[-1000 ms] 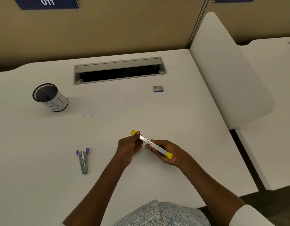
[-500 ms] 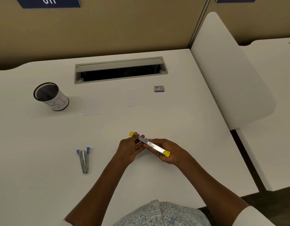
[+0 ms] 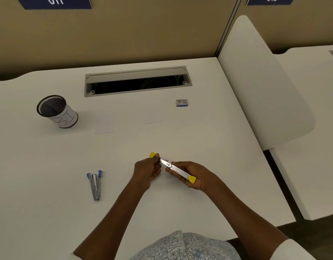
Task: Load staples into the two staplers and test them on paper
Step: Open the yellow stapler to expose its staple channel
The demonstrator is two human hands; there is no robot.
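two hands (image 3: 147, 171) on diagonally splayed stapler (image 3: 173, 167)

Office workstation: white desk (image 3: 49, 212) with a cable-tray opening (image 3: 138, 82), backed by a tan partition (image 3: 124, 34) carrying station labels 011 (image 3: 55, 1) and 012 (image 3: 272, 0).

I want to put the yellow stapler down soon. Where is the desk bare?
Bare desk runs between the small staple box and the hands holding the yellow stapler. More lies left of the blue stapler. It is busier near the mesh cup and the two paper slips.
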